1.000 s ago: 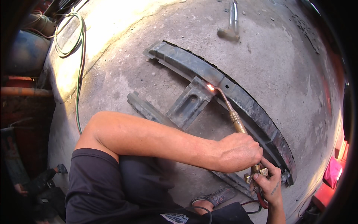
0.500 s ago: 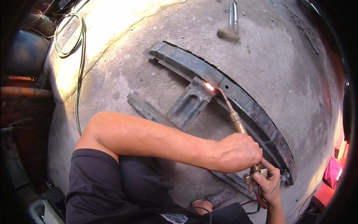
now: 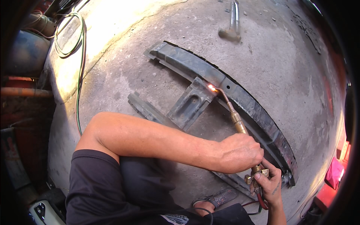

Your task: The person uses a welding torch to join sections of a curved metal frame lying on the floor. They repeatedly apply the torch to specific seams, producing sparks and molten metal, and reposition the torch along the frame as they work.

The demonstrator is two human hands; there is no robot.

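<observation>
A brass gas torch (image 3: 236,117) slants up and left, gripped in both my hands. My left hand (image 3: 240,153) is wrapped around its barrel. Lower down, my right hand (image 3: 270,183) holds the handle by the valves, thumb on the near side. A small bright flame (image 3: 212,87) burns at the bent tip, on the seam where a ribbed bracket (image 3: 190,104) meets a long curved dark metal beam (image 3: 255,107). The glow hides the exact spot under the tip. A second metal rail (image 3: 144,108) of the same piece runs beneath my left forearm.
A hammer (image 3: 230,35) lies on the concrete floor beyond the beam. Green hoses (image 3: 81,41) loop at the left, near a blue tank (image 3: 28,52). Red and green hoses trail below the torch. My shoe (image 3: 221,197) is close to the rail. Something pink (image 3: 333,174) is at the right edge.
The flame looks shorter and more compact, without the streak to its upper left. Both hands, the torch and the metal piece stay where they were.
</observation>
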